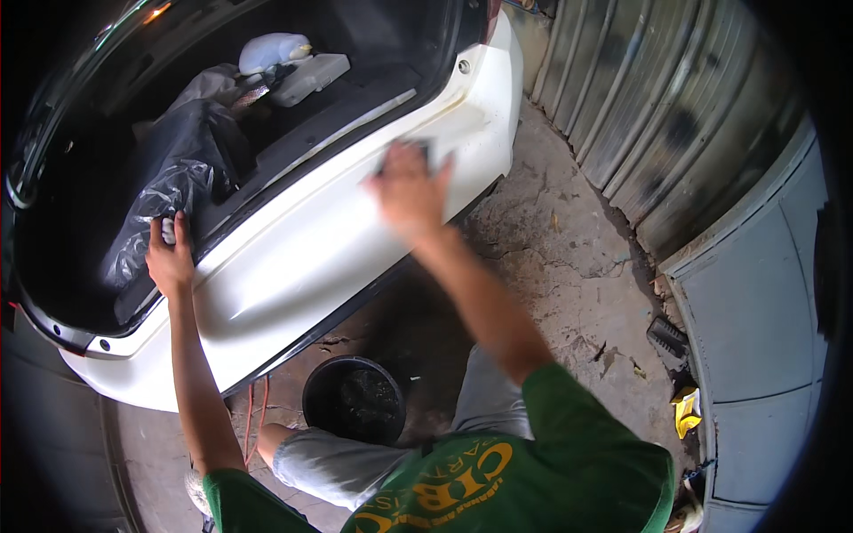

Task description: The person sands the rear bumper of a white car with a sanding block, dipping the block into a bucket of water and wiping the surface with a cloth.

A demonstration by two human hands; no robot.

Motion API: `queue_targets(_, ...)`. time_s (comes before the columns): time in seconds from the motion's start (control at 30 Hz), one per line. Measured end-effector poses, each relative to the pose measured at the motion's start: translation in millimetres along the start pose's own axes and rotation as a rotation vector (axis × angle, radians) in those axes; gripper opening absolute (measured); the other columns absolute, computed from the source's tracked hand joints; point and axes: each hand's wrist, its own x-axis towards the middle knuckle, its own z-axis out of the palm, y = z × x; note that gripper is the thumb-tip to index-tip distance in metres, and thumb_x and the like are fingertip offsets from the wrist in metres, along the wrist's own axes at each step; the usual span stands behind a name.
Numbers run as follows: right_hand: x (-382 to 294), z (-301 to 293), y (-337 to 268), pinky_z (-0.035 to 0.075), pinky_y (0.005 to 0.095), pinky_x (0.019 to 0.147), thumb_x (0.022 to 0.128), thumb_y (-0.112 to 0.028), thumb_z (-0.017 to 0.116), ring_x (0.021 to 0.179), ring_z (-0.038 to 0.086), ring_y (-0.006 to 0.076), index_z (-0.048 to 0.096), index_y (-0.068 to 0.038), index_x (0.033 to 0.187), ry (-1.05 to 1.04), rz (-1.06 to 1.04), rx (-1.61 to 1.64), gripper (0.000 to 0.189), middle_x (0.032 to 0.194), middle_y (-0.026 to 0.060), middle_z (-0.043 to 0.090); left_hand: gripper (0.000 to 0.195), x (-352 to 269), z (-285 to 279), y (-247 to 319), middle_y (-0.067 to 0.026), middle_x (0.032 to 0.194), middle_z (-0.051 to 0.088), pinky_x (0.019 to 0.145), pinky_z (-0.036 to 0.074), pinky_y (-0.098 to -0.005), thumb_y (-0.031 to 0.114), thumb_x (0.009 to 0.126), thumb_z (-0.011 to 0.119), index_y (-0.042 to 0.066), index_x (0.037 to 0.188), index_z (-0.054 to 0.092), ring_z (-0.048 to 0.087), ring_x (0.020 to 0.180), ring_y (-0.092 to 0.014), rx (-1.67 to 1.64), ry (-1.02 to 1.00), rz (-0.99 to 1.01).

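My right hand (408,193), blurred, lies on the outer face of a white car's rear bumper (300,246). Under its fingers is a dark flat pad (422,148), mostly covered; its material cannot be made out. At the open trunk's lower edge, my left hand (170,260) holds a small pale lump (168,230) between thumb and fingers, possibly a wadded cloth. Just beyond it, a black plastic bag (180,176) lies inside the trunk.
Deeper in the trunk are a pale blue plush toy (273,53) and a translucent plastic case (312,78). A black bucket (353,400) stands between my legs, near an orange cord (256,413). Corrugated metal sheeting (620,86) rises at right. A yellow wrapper (686,413) lies on cracked concrete (566,266).
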Motion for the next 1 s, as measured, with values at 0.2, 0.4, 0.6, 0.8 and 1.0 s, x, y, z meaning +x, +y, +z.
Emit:
queue_targets(0.2,-35,-15,-8,0.007,0.0729,0.114,0.09,-0.058,0.056,0.142,0.04,0.0243,0.052,-0.003,0.141,-0.003,-0.396,0.145,0.074,0.151,0.0117,0.046,0.046,6,-16,-2,-0.0181,0.082,0.072,0.075,0.052,-0.0475,0.055,0.093,0.059,0.012,0.105,0.066,0.07,0.085,-0.041,-0.028,-0.064,-0.009)
queue_targets(0.4,25,-12,137,0.01,0.0726,0.113,0.098,-0.056,0.044,0.149,0.028,0.0282,0.03,-0.005,0.154,-0.029,0.249,0.024,0.077,0.162,0.0117,0.029,0.049,-9,-5,15,-0.0209,0.089,0.072,0.078,0.053,-0.0479,0.056,0.093,0.059,0.012,0.114,0.067,0.07,0.089,-0.042,-0.043,-0.015,-0.066)
queue_targets(0.6,-31,-11,24,0.008,0.0725,0.114,0.094,-0.056,0.053,0.152,0.022,0.0291,0.029,-0.006,0.155,-0.057,-0.054,0.218,0.082,0.163,0.0118,0.027,0.052,2,-10,-5,-0.0228,0.087,0.072,0.075,0.053,-0.046,0.054,0.094,0.06,0.009,0.12,0.066,0.071,0.085,-0.041,-0.102,0.021,0.062)
queue_targets(0.8,37,-13,114,0.007,0.0676,0.117,0.1,-0.056,0.038,0.154,0.011,0.0312,0.019,-0.004,0.158,-0.026,0.408,0.35,0.08,0.167,0.0131,0.012,0.055,-1,8,1,-0.0206,0.083,0.072,0.073,0.052,-0.0473,0.058,0.093,0.058,0.01,0.118,0.066,0.071,0.083,-0.041,0.03,0.018,-0.009)
queue_targets(1.0,-37,-17,16,0.006,0.0676,0.117,0.101,-0.052,0.041,0.154,0.008,0.0332,0.013,-0.003,0.159,-0.196,0.063,0.396,0.081,0.167,0.0143,0.005,0.06,3,-10,-21,-0.0207,0.089,0.072,0.076,0.053,-0.0457,0.061,0.092,0.059,0.007,0.117,0.067,0.071,0.087,-0.04,-0.01,0.078,0.067)
